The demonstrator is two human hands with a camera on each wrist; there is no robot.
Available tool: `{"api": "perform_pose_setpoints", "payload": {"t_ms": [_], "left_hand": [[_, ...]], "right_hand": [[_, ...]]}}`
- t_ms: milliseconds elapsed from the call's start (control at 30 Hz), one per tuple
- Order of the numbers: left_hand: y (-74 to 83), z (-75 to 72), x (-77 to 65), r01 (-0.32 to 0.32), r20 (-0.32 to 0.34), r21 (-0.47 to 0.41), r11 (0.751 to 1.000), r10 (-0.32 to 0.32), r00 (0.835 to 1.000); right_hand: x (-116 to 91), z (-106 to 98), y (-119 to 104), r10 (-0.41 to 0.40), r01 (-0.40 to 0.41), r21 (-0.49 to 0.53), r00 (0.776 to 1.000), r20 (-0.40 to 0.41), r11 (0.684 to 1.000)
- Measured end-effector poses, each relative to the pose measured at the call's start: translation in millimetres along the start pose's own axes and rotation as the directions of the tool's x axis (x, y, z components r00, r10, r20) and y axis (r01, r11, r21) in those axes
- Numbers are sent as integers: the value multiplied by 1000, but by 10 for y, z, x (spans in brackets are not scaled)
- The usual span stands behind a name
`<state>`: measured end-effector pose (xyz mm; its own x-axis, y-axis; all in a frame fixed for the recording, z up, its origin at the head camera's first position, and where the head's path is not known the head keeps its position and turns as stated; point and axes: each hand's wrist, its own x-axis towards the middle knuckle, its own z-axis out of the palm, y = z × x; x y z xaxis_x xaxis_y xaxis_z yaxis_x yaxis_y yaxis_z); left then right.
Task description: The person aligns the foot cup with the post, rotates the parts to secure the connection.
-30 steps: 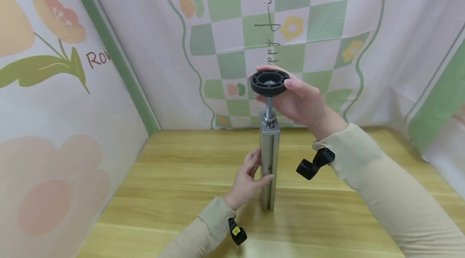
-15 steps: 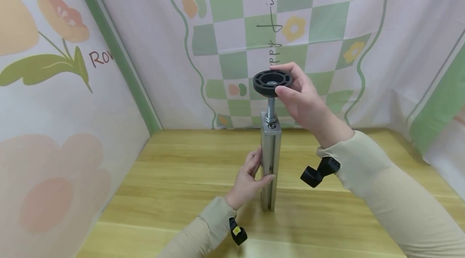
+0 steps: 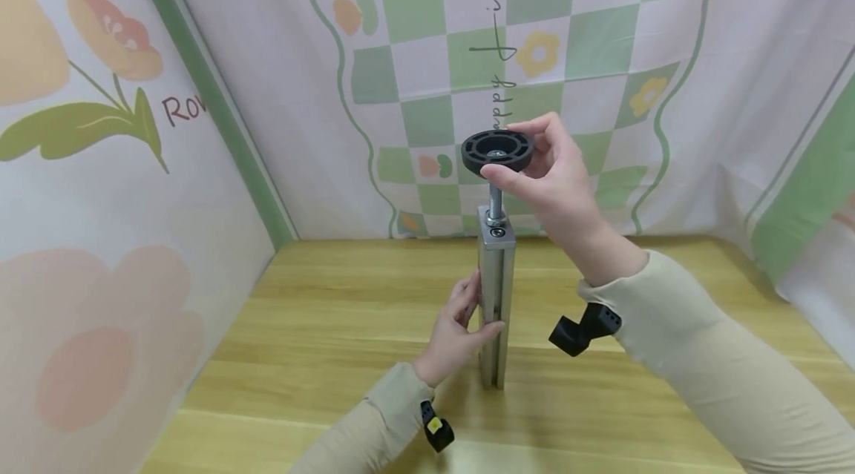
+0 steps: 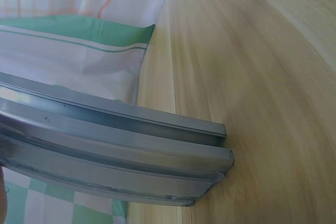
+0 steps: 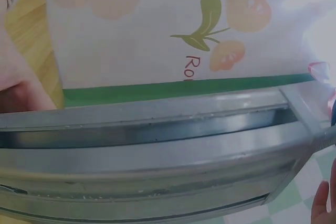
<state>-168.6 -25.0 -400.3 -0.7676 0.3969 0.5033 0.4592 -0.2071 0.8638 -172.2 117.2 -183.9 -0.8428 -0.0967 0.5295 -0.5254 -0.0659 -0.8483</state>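
An aluminium extrusion profile (image 3: 494,296) stands upright on the wooden table. On its top end sits a metal end plate (image 3: 496,235) with a screw head in it. A threaded rod with a nut (image 3: 495,207) rises from that plate and carries a round black leveling foot (image 3: 497,150), its hollow side up. My right hand (image 3: 557,185) pinches the foot's rim, thumb in front and fingers behind. Lower down, my left hand (image 3: 454,337) grips the profile from the left, with the thumb across its front. The profile's bottom end (image 4: 210,171) meets the table in the left wrist view.
The wooden table (image 3: 334,296) spreads out around the profile. Behind it hangs a checkered, flowered curtain (image 3: 427,51), and a flower-printed curtain (image 3: 120,199) closes off the left side. A black wrist camera (image 3: 584,328) juts out below my right wrist.
My right hand's thumb has come round the foot's rim from the right side to the front, and its fingers have drawn back to the right. My left hand and the profile stay put.
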Motion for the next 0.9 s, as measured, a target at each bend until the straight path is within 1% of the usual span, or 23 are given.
{"api": "perform_pose_setpoints", "payload": {"t_ms": [100,200,267,333,400,500,567,633,667,733,767,800,833,900], "left_hand": [[0,-5,-5,-5,1,2,1000,5,1000],[-1,-8,-8,-12,2,2,1000,12,1000],[1,-8,-9,-14,0,1,1000,14,1000],[-6,-8,-12,-19,1,2,1000,19,1000],[-4,-6,-16,-17,0,3,1000,17,1000],[-2,-4,-22,-13,0,8,1000,13,1000],[6,-1,-21,-7,0,9,1000,7,1000],[8,0,-19,-4,-1,12,1000,4,1000],[10,1,-17,-2,0,15,1000,2,1000],[13,2,-12,5,0,11,1000,-5,1000],[13,2,-9,7,-1,10,1000,-7,1000],[12,2,-8,7,0,9,1000,-7,1000],[10,0,-6,2,0,8,1000,-2,1000],[1,-3,-5,-8,2,6,1000,8,1000]], "right_hand": [[-19,39,-21,-26,19,-125,998,-59,992],[-35,85,-43,-64,26,-273,990,-128,962],[-45,113,-49,-87,25,-341,982,-166,940],[-55,136,-48,-111,29,-379,974,-197,925],[-66,151,-43,-124,28,-393,967,-222,919],[-81,165,-32,-136,28,-394,959,-248,919],[-82,163,-19,-139,35,-380,958,-249,924],[-76,149,4,-148,65,-335,962,-228,940],[-72,137,18,-149,83,-291,966,-212,953],[-47,106,55,-161,137,-156,974,-156,978],[-29,89,76,-168,159,-73,977,-132,984],[-6,70,98,-167,170,26,981,-101,985],[20,50,115,-161,168,120,985,-67,978],[80,4,150,-144,131,288,989,21,949]]}}
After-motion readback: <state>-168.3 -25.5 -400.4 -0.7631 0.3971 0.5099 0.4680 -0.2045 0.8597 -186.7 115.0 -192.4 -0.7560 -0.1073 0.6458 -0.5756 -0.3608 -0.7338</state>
